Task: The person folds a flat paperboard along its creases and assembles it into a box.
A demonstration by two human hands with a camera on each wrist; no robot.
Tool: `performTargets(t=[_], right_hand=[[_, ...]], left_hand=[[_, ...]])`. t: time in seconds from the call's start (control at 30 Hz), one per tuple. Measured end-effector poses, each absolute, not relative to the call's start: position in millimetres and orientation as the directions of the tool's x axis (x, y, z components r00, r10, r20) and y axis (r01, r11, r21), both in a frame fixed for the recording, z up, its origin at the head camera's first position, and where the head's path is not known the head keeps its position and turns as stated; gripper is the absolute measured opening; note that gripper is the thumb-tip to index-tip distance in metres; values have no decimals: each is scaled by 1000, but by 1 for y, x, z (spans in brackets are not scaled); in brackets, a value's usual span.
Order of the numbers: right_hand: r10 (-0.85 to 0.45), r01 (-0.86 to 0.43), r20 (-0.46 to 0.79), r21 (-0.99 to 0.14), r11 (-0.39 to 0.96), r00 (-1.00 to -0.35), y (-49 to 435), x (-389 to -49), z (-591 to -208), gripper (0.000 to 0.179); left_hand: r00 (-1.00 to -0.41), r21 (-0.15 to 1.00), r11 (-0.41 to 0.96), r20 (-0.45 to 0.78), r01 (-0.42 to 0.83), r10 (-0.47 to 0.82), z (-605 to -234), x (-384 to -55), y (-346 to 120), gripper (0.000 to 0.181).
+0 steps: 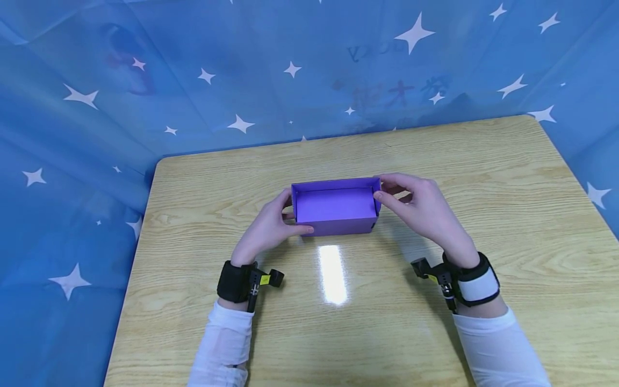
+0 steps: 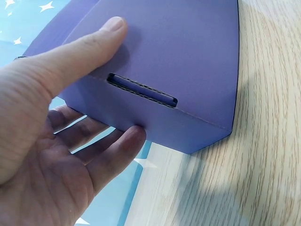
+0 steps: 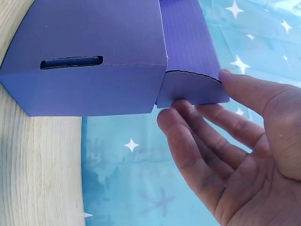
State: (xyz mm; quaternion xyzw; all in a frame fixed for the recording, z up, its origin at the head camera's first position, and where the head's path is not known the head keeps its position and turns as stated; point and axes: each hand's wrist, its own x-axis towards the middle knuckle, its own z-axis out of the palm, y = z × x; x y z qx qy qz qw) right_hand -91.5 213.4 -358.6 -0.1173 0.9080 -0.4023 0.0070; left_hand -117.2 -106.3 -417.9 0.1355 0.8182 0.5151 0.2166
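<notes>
A purple cardboard box (image 1: 335, 228) stands on the table with its open top facing up and its inside bare. My left hand (image 1: 271, 227) holds its left end, the thumb (image 2: 96, 44) lying on the front wall and the other fingers at the end wall. A narrow slot (image 2: 141, 90) is cut along the edge beside that thumb. At the other end, my right hand (image 1: 420, 207) pinches the upper right part of the box between thumb and fingers. In the right wrist view its thumb touches the edge of a flap with a curved rim (image 3: 193, 87), fingertips below it.
A light wood-grain table (image 1: 203, 215) carries the box near its middle. Behind it and at both sides hangs a blue cloth (image 1: 271, 43) with white stars. Both wrists wear black straps with small cameras (image 1: 276, 278). A bright light reflection lies in front of the box.
</notes>
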Motion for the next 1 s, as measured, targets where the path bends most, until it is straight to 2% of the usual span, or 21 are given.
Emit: performTargets(t=[0.13,0.2,0.4,0.53,0.73,1.0], right_hand=[[-228,-227,100,-730,645,-969,214,-92,-361,35],[-254,-241,95,-733,637,-963,214,-92,-362,43],[-402,-308,31,-696,649,-915,211,-90,-364,99],[-446,-334,8,-676,657,-895,207,-90,-368,117],[-460,-353,13,-661,662,-888,204,-90,-370,117],[-458,-368,27,-637,677,-888,202,-93,-372,86]], left_hand=[[-869,900,436,-215,0,445,-418,-117,-106,83],[-868,896,444,-216,6,448,-418,-117,-106,84],[-854,889,457,-234,5,465,-417,-117,-104,91],[-845,893,450,-229,16,484,-417,-116,-104,92],[-838,894,448,-222,29,499,-417,-116,-104,91],[-837,897,441,-220,28,501,-418,-117,-104,86]])
